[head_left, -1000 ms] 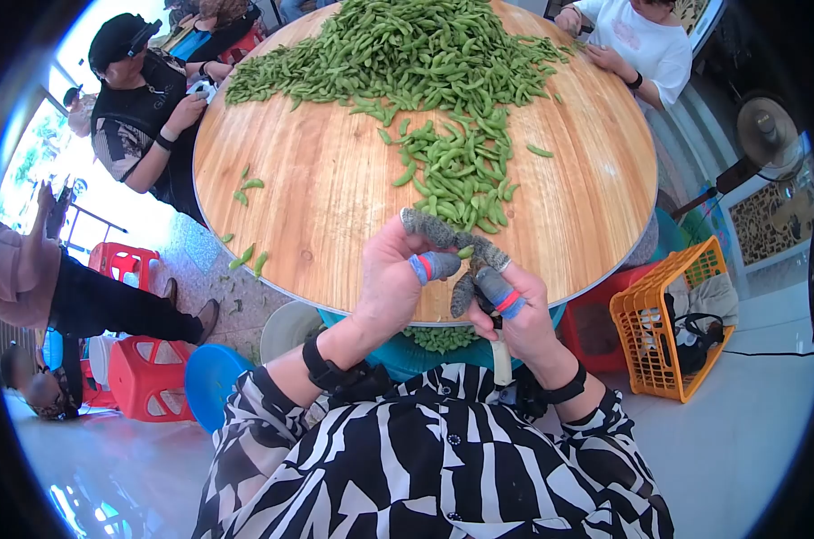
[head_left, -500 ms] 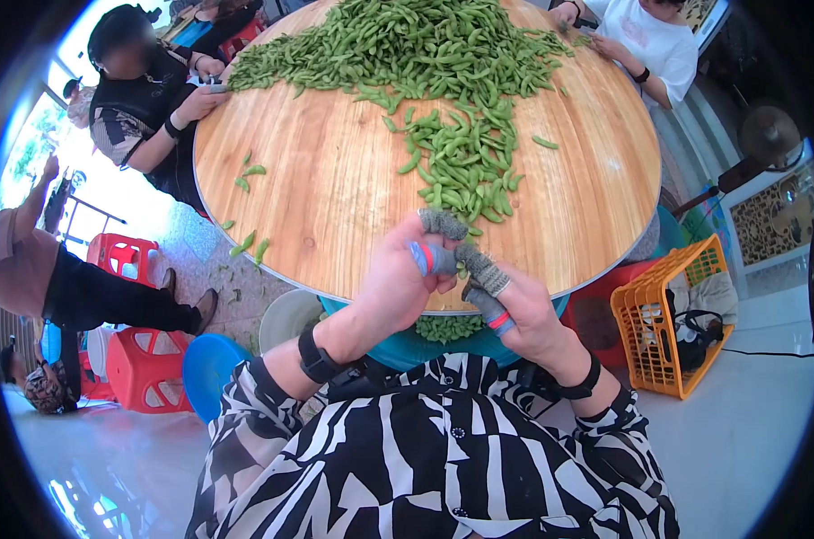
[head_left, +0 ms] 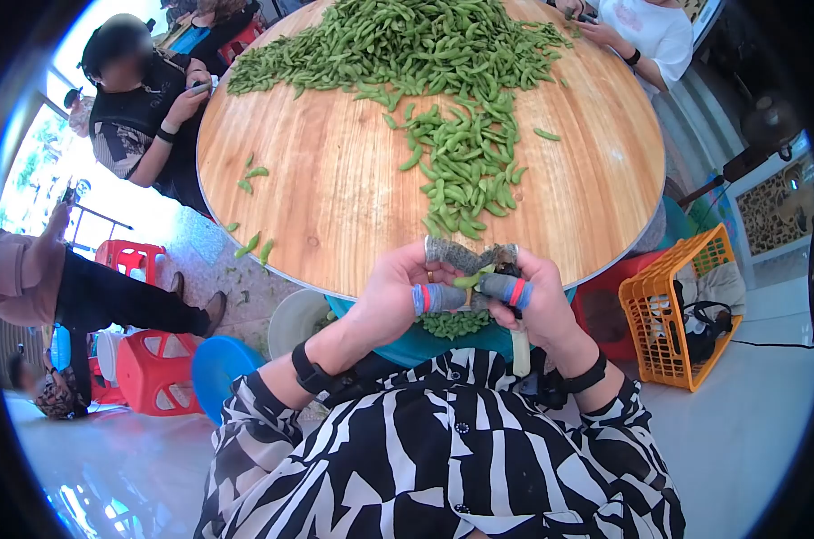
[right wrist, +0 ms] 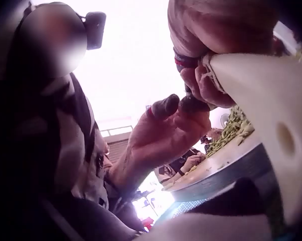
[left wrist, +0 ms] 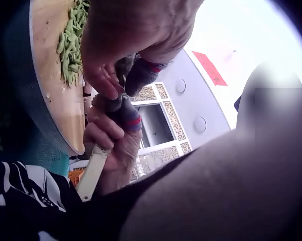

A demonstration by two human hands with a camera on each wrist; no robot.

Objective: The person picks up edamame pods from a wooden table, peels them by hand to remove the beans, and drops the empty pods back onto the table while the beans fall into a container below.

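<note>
Both hands meet over the near edge of a round wooden table [head_left: 317, 180], with grey finger covers on thumbs and forefingers. My left hand [head_left: 402, 292] pinches a green soybean pod [head_left: 466, 281] between thumb and forefinger. The right hand [head_left: 546, 301] comes against the pod's other end, its fingers curled round a tool with a cream handle [head_left: 521, 352]. That handle [left wrist: 94, 170] juts below the right fist in the left wrist view; its working end is hidden by the fingers. Beneath the hands, shelled green beans [head_left: 456, 323] lie in a teal basin [head_left: 398, 340].
A large heap of pods [head_left: 425, 45] covers the far table, trailing toward me. Stray pods [head_left: 257, 171] lie at the left. Two people work at the far sides. An orange crate [head_left: 636, 332] stands right; a blue basin [head_left: 223, 364] and red stools [head_left: 151, 373] stand left.
My hands, close together half a second ago, are now slightly apart and lower, with a pod showing between them. The cream handle, hidden then, shows again below the right hand.
</note>
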